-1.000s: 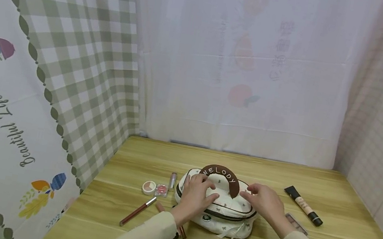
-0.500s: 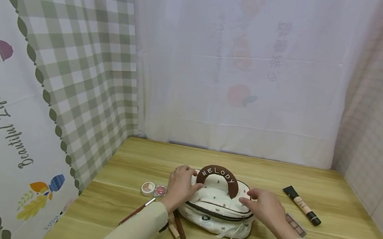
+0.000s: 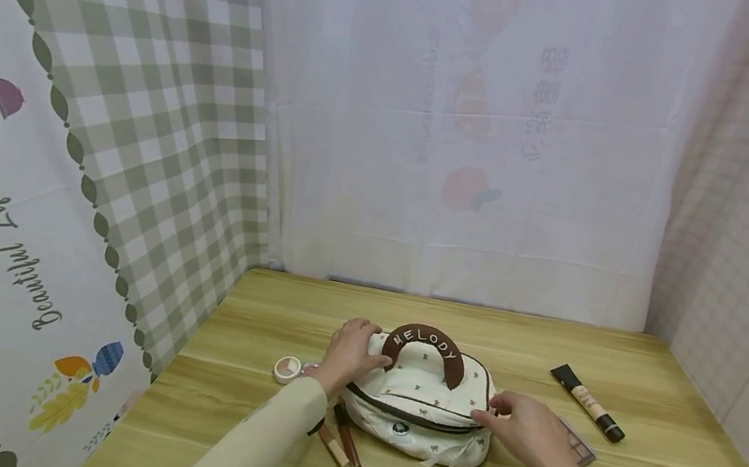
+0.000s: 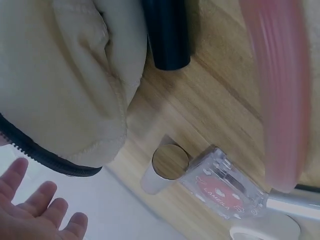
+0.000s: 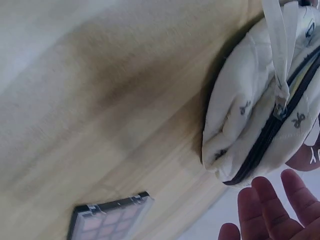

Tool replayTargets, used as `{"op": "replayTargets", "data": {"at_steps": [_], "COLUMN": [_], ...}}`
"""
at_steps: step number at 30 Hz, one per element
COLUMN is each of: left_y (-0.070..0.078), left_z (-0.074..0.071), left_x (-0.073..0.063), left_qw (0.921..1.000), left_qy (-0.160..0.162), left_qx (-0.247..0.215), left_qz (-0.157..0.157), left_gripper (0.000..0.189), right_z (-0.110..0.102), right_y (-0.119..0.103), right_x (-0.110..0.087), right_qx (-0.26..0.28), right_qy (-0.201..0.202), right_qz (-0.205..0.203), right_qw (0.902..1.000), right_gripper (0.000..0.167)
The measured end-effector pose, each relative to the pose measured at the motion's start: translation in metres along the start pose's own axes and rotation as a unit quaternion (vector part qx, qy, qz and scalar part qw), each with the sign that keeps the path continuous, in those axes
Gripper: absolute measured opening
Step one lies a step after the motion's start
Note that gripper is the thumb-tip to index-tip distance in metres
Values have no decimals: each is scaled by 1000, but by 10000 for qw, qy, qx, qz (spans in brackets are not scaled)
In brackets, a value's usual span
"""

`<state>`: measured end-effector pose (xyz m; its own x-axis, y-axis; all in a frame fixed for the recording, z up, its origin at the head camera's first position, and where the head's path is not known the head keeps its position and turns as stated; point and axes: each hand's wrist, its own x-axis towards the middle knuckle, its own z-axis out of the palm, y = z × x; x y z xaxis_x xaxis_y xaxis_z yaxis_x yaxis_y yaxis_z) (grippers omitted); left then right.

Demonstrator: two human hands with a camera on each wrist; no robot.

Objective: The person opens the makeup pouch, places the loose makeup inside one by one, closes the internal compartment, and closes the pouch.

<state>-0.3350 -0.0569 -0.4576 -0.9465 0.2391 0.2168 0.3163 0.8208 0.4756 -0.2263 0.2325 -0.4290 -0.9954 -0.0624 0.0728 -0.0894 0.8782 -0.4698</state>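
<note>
A white cosmetic bag (image 3: 380, 424) with small bow prints stands mid-table, its brown MELODY handle (image 3: 424, 334) arched on top. My left hand (image 3: 348, 355) rests at its left end, thumb over the lid; in the left wrist view the other fingers (image 4: 42, 197) are spread beside the black zipper (image 4: 50, 161). At the front right corner, the thumb and index finger of my right hand (image 3: 530, 433) touch the lid edge. The right wrist view shows straight fingers (image 5: 265, 207) near the zipper's end. The zipper pull (image 5: 281, 107) with a white ribbon hangs at the front.
Two slim makeup tubes (image 3: 349, 438) lie at the bag's front left. A round compact (image 3: 287, 368) and a clear blush case (image 4: 220, 187) sit left, with a pink tube (image 4: 282, 100) close by. To the right are an eyeshadow palette (image 3: 580, 446) and a cream tube (image 3: 588, 401).
My left hand has moved left from the lid's top to the bag's left end. My right hand has come down and forward to the front right corner. The bag has barely shifted.
</note>
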Motion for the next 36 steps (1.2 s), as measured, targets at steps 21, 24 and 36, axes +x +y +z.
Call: {"op": "replayTargets", "data": {"at_steps": [21, 24, 36], "left_y": [-4, -6, -11], "left_z": [15, 16, 16], "left_x": [6, 8, 6], "left_qw": [9978, 9986, 9892], "left_qy": [-602, -520, -553], "left_qx": [-46, -75, -1354], "left_qz": [-287, -100, -35], "left_gripper": [61, 58, 30], "right_z": [39, 44, 50], "right_y": [-4, -4, 0], "right_x": [-25, -25, -21], "right_qx": [92, 24, 193], "right_qy": [-93, 12, 139], "right_qz": [606, 721, 789], "right_qw": [9981, 9974, 9966], "right_gripper": [34, 36, 19]}}
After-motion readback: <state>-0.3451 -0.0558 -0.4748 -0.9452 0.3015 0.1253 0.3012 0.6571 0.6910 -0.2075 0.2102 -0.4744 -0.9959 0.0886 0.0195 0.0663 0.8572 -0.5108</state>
